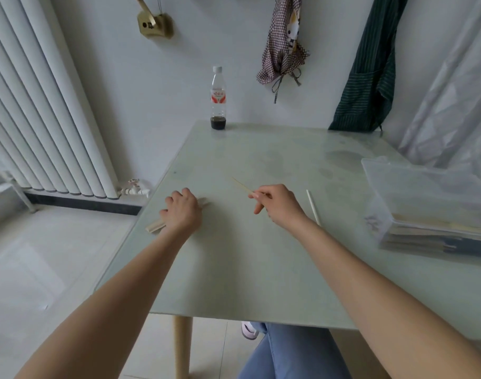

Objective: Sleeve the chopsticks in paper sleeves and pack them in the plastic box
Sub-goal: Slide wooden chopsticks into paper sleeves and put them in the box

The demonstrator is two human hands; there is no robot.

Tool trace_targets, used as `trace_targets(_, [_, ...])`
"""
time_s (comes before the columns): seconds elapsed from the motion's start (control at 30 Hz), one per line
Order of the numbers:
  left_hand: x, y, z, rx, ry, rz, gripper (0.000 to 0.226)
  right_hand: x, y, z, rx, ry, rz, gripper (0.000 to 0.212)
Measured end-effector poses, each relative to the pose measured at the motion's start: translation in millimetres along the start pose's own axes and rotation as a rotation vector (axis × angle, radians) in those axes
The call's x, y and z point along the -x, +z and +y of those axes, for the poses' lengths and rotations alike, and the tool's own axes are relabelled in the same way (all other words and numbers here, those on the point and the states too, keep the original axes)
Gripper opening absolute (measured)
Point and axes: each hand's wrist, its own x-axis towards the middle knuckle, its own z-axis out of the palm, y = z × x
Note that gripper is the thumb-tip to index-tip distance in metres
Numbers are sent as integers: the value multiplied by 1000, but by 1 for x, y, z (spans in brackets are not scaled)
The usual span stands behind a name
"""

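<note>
The left hand [182, 212] lies knuckles-up near the left edge of the pale green glass-topped counter [261, 255], its fingers curled over a pair of pale wooden chopsticks [155, 227]; the blunt ends of the pair stick out toward the left edge below the wrist, and a short length shows beyond the knuckles on the far side. Whether the pair is lifted or pressed flat on the counter cannot be told. The right hand [277, 205] hovers around the middle of the counter and pinches a thin pale wooden stick [242, 186] between thumb and forefinger, the stick slanting up and away to the left with its fine tip free in the air. Just to the right of that hand a narrow white paper sleeve [313, 207] lies flat on the counter, apart from the fingers. At the right edge sits a clear plastic box [425, 192], with flat stacked items showing through its wall at the bottom; what they are is too blurred to tell. At the far edge of the counter stands a clear plastic bottle with a white cap and a red label [218, 98], a little dark liquid in its base. Beyond it, checked cloth [283, 45] and dark green striped cloth [370, 72] hang on the wall, and a white ribbed radiator [42, 105] stands to the left
</note>
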Motion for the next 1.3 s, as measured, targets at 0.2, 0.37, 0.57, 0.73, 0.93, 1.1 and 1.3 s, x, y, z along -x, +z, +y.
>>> trace_targets(0.2, [-16, -11, -12, 162, -2, -95, 39, 3, -1, 13, 67, 7, -45, 26])
trace_targets(0.37, [1, -20, -10, 282, 260, -189, 20, 8, -10, 13, 180, -40, -68, 18])
trace_targets(0.57, [24, -26, 9, 474, 402, -182, 15, 18, -15, 14, 256, -39, -78, 22])
trace_targets(0.73, [37, -38, 21, 625, 452, -212, 13, 28, -29, 18, 241, -74, 12, 23])
trace_targets(0.93, [46, -48, 32, 534, 534, -144, 8, 41, -47, 15, 199, -123, 21, 22])
trace_targets(1.1, [52, -56, 36, 578, 558, -183, 5, 45, -56, 10, 209, -161, 15, 21])
trace_targets(1.3, [59, -59, 41, 564, 594, -147, 9, 47, -61, 3, 306, -230, 39, 19])
